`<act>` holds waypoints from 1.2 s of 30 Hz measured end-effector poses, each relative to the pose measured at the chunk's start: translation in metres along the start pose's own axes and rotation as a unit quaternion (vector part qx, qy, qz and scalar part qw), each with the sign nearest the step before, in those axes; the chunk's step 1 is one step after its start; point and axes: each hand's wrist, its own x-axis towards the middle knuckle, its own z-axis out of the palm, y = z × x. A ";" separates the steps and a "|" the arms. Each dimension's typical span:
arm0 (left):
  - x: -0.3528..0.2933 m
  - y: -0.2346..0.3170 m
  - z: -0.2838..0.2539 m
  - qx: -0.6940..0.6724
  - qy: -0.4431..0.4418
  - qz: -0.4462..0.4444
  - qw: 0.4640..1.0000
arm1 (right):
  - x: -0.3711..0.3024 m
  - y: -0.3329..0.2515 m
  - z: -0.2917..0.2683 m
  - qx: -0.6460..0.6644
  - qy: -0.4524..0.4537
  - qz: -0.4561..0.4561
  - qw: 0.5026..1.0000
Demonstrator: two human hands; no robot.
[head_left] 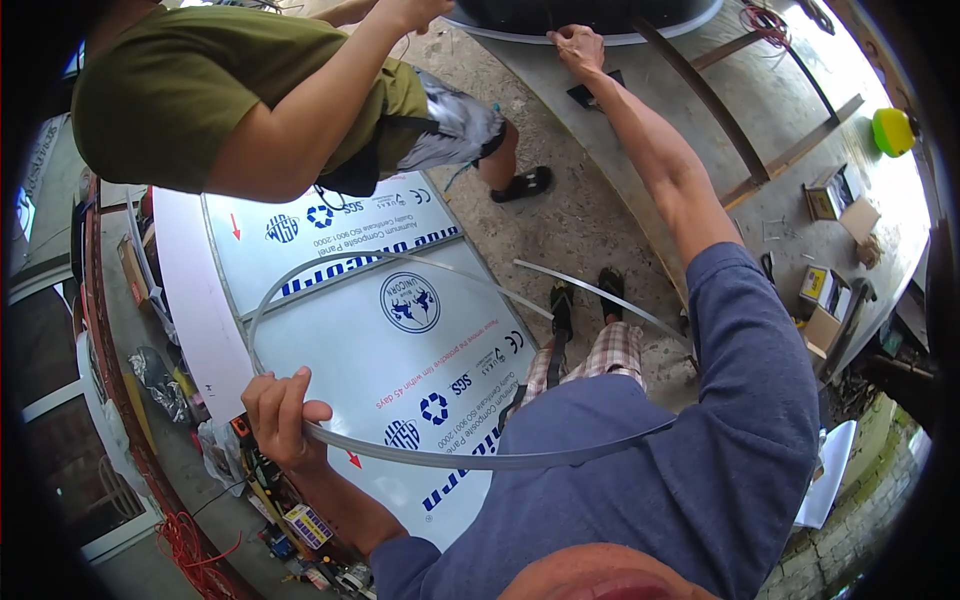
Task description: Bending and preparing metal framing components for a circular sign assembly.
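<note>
My left hand (285, 415) is closed around a long, flexible grey strip (490, 461). The strip loops over the printed panels and passes across the front of my body. My right hand (578, 50) reaches far forward to a dark, rounded panel (590, 12). Its fingers pinch the pale edge trim (640, 38) that runs along the near rim of that panel. A small dark flat piece (594, 90) lies on the table below my right wrist.
Large pale composite panels (440, 350) lie at left. A co-worker in an olive shirt (220, 90) stands at upper left. The table (720, 130) bears metal bars (700, 95), a yellow-green round object (893, 132) and small boxes (825, 290). Red wire (195, 550) and tools sit at lower left.
</note>
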 end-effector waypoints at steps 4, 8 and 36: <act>-0.003 -0.001 0.003 0.016 -0.018 -0.006 1.000 | 0.023 -0.018 0.029 -0.104 0.080 0.069 0.989; -0.008 -0.006 0.006 0.019 -0.044 -0.028 0.998 | 0.029 -0.026 0.030 -0.175 0.071 0.037 0.981; -0.007 0.008 0.027 -0.005 -0.063 -0.021 0.998 | 0.040 -0.017 0.034 -0.084 0.236 -0.113 0.961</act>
